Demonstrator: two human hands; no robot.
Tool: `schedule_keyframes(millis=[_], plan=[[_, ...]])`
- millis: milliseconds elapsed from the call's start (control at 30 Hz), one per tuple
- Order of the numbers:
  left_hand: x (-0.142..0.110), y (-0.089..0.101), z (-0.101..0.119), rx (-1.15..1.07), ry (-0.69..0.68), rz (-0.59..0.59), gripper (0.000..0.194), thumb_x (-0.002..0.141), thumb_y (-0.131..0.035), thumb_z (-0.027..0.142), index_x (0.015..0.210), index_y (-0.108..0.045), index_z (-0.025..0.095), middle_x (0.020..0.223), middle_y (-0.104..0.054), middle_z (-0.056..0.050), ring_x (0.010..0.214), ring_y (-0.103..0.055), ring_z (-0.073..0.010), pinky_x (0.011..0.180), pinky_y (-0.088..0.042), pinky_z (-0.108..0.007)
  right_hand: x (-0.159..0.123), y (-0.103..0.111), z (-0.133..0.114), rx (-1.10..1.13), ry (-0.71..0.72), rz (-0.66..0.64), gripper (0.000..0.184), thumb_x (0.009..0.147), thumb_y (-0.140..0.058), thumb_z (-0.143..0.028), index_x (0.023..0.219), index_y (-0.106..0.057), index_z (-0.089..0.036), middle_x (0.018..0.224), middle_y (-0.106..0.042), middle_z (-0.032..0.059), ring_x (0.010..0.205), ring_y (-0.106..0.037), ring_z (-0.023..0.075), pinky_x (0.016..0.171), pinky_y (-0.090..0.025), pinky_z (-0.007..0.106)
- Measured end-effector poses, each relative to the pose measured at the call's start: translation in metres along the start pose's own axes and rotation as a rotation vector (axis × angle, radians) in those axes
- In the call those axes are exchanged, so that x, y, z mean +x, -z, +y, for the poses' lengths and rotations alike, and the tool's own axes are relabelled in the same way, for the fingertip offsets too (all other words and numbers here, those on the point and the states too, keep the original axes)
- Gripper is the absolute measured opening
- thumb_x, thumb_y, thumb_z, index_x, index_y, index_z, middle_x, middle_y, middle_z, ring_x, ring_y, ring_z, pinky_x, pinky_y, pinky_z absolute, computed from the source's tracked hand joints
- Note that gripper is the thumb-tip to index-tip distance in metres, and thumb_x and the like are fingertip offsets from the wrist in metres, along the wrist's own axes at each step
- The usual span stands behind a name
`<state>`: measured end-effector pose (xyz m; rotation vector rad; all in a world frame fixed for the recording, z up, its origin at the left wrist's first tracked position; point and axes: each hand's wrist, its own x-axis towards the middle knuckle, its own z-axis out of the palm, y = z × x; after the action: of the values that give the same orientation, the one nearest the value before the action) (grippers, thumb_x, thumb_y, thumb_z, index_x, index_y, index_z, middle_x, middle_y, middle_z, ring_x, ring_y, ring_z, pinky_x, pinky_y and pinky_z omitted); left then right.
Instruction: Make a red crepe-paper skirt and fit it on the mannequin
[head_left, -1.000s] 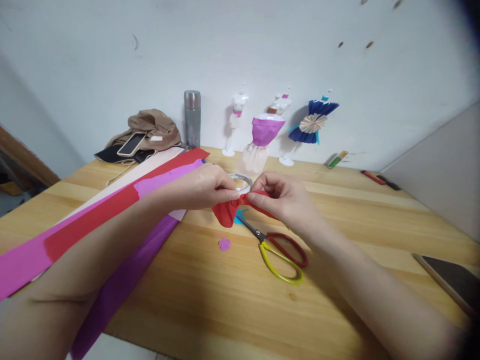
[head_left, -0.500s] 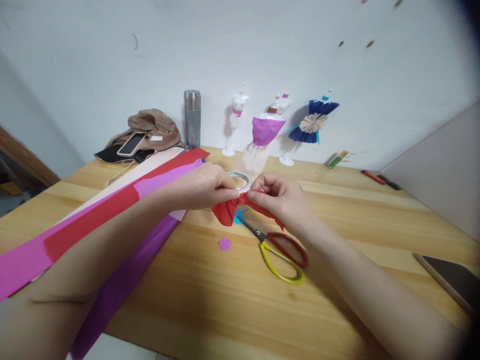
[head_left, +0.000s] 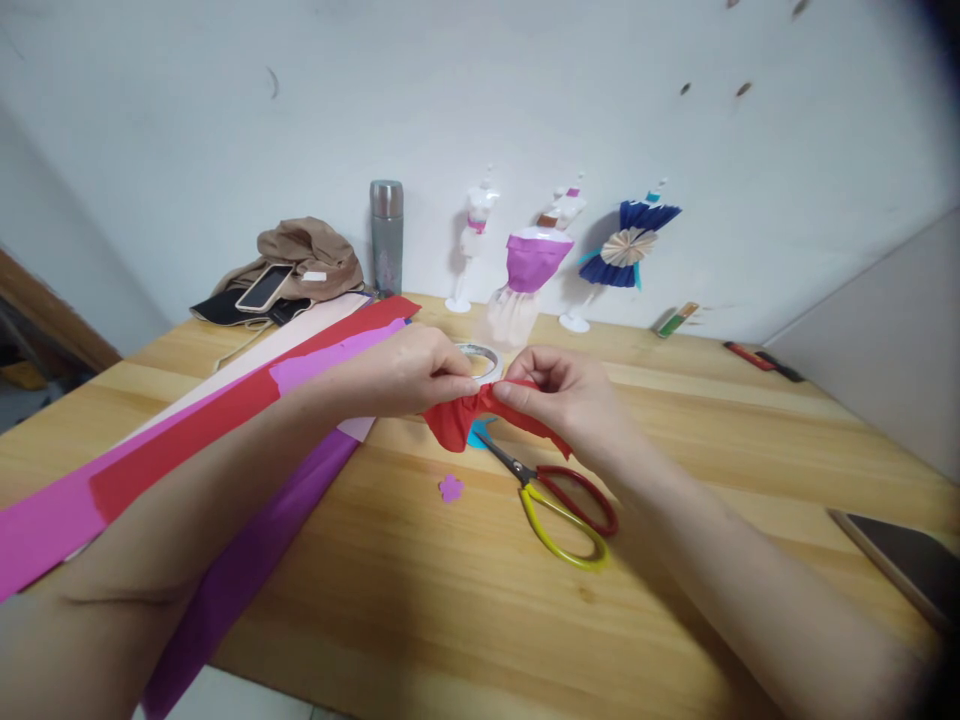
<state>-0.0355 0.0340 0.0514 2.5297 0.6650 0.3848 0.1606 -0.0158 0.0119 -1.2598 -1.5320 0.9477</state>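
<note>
- Left hand (head_left: 424, 372): fingers pinched together on the red paper (head_left: 451, 425).
- Right hand (head_left: 562, 398): fingers pinched together on the same paper, near the left hand.
- The paper hangs between both hands, above the surface (head_left: 420, 590), near tape (head_left: 496, 366) and scissors (head_left: 520, 470).

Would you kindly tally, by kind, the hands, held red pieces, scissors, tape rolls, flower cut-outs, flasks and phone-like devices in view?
Hands: 2 (left hand, right hand)
Held red piece: 1
Scissors: 1
Tape roll: 1
Flower cut-out: 1
Flask: 1
Phone-like devices: 2 (left one, right one)
Total: 9
</note>
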Motion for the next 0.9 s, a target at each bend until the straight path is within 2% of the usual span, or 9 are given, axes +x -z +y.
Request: schedule_keyframes(millis=[333, 500, 600, 667, 733, 800, 867, 900], plan=[[0.0, 0.001, 0.002, -0.002, -0.004, -0.003, 0.04, 0.088, -0.05, 0.028, 0.051, -0.059, 0.015, 0.05, -0.058, -0.001, 0.058, -0.054, -0.0106, 0.056, -0.035, -0.02, 0.0, -0.001, 0.0, 0.012, -0.008, 0.026, 0.029, 0.066, -0.076, -0.04, 0.056, -0.053, -0.024, 0.052, -0.051, -0.0019, 0.047, -0.04, 0.0118, 0.046, -0.027, 0.028], [0.0, -0.003, 0.005, 0.071, 0.017, 0.046, 0.036, 0.085, -0.051, 0.025, 0.052, -0.059, 0.015, 0.052, -0.059, 0.0, 0.054, -0.048, -0.0098, 0.055, -0.032, -0.023, 0.001, -0.006, 0.006, 0.039, 0.008, 0.035, 0.028, 0.066, -0.073, -0.037, 0.056, -0.05, -0.025, 0.05, -0.049, -0.0025, 0.047, -0.039, 0.0116, 0.046, -0.026, 0.027], [0.001, -0.005, 0.004, 0.076, 0.019, 0.023, 0.034, 0.086, -0.049, 0.024, 0.057, -0.063, 0.015, 0.051, -0.058, 0.0, 0.056, -0.048, -0.0108, 0.056, -0.032, -0.022, 0.002, -0.01, 0.009, 0.022, 0.05, 0.104, 0.028, 0.065, -0.074, -0.035, 0.059, -0.048, -0.025, 0.051, -0.05, -0.0035, 0.048, -0.041, 0.012, 0.047, -0.029, 0.027], [0.002, -0.004, 0.001, 0.076, 0.02, 0.008, 0.034, 0.087, -0.049, 0.024, 0.057, -0.062, 0.015, 0.05, -0.056, 0.0, 0.055, -0.046, -0.0107, 0.056, -0.032, -0.022, 0.002, -0.01, 0.008, -0.019, 0.092, 0.145, 0.021, 0.065, -0.074, -0.031, 0.068, -0.054, -0.026, 0.051, -0.05, -0.0049, 0.049, -0.042, 0.0129, 0.049, -0.033, 0.028], [0.002, -0.003, -0.002, 0.079, 0.011, 0.001, 0.034, 0.086, -0.051, 0.026, 0.056, -0.061, 0.015, 0.051, -0.055, 0.001, 0.053, -0.044, -0.0099, 0.055, -0.031, -0.023, 0.002, -0.008, 0.005, -0.069, 0.138, 0.103, 0.016, 0.066, -0.073, -0.028, 0.078, -0.062, -0.026, 0.054, -0.055, -0.0039, 0.054, -0.048, 0.0153, 0.054, -0.039, 0.03], [0.002, -0.003, -0.006, 0.048, 0.007, -0.03, 0.034, 0.086, -0.052, 0.029, 0.057, -0.061, 0.015, 0.054, -0.055, 0.001, 0.053, -0.045, -0.0096, 0.054, -0.03, -0.023, 0.002, -0.005, 0.003, -0.097, 0.16, 0.004, 0.011, 0.067, -0.07, -0.028, 0.077, -0.068, -0.025, 0.063, -0.064, -0.0008, 0.063, -0.055, 0.0186, 0.062, -0.043, 0.033], [0.002, -0.003, -0.009, -0.019, 0.02, -0.032, 0.034, 0.087, -0.053, 0.031, 0.058, -0.061, 0.015, 0.056, -0.055, 0.001, 0.054, -0.046, -0.0098, 0.054, -0.031, -0.023, 0.002, -0.002, 0.002, -0.064, 0.116, -0.041, 0.008, 0.067, -0.069, -0.03, 0.071, -0.07, -0.024, 0.069, -0.068, 0.0007, 0.067, -0.059, 0.0196, 0.064, -0.044, 0.034], [0.002, -0.003, -0.01, -0.063, 0.032, 0.01, 0.034, 0.086, -0.055, 0.033, 0.058, -0.061, 0.015, 0.057, -0.055, 0.001, 0.055, -0.047, -0.0101, 0.054, -0.031, -0.023, 0.002, -0.001, 0.003, -0.019, 0.065, -0.038, 0.009, 0.067, -0.07, -0.032, 0.07, -0.07, -0.023, 0.069, -0.068, 0.0005, 0.065, -0.058, 0.0188, 0.063, -0.044, 0.033]])
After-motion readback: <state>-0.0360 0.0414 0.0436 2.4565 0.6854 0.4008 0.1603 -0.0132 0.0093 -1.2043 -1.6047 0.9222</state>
